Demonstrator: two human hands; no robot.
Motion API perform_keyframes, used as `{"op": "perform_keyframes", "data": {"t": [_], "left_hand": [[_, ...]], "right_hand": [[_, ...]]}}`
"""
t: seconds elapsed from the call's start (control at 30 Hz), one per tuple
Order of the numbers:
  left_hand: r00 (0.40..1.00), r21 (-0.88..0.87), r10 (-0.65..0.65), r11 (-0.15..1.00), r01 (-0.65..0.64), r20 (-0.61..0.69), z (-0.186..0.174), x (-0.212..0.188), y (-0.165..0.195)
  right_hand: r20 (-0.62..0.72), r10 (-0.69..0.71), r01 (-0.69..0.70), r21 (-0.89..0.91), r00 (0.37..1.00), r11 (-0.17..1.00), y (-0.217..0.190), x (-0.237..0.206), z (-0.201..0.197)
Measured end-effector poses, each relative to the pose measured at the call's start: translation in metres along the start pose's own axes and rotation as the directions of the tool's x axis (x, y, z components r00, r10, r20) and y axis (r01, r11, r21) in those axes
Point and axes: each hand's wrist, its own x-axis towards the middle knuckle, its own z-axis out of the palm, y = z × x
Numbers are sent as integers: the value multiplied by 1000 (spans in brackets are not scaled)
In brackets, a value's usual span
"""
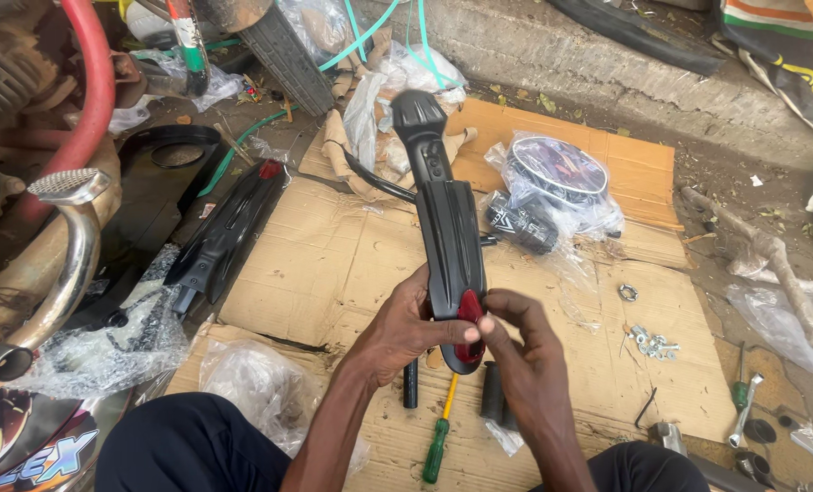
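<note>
I hold a long black plastic motorcycle panel (444, 219) upright over the cardboard sheet (333, 264). My left hand (402, 330) grips its lower end from the left side. Fingertips of my right hand (520, 351) press on the small red reflector (469, 319) at the panel's bottom end. A second matching black panel (224, 232) with its own red reflector lies on the left edge of the cardboard.
A green-and-yellow screwdriver (439, 435) and two black cylinders lie below my hands. Loose nuts and bolts (652, 343) sit to the right, with tools (745, 401) beyond. Bagged parts (552, 187) lie behind. A motorcycle engine and exhaust pipe (60, 273) stand at left.
</note>
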Motion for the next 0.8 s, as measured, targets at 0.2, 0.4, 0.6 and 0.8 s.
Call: {"op": "perform_keyframes", "data": {"t": [0.2, 0.4, 0.6, 0.8], "left_hand": [[1000, 27, -14, 1000, 14, 5, 0, 3, -5], [999, 100, -44, 994, 42, 24, 2, 4, -7], [1000, 296, 11, 955, -16, 20, 9, 1, -1], [1000, 397, 20, 918, -19, 2, 16, 1, 5]], "right_hand": [[70, 268, -277, 269, 961, 922, -1, -3, 0], [173, 294, -337, 341, 940, 877, -5, 1, -5], [171, 292, -337, 403, 941, 851, -8, 1, -5], [176, 247, -300, 424, 953, 855, -13, 2, -4]]}}
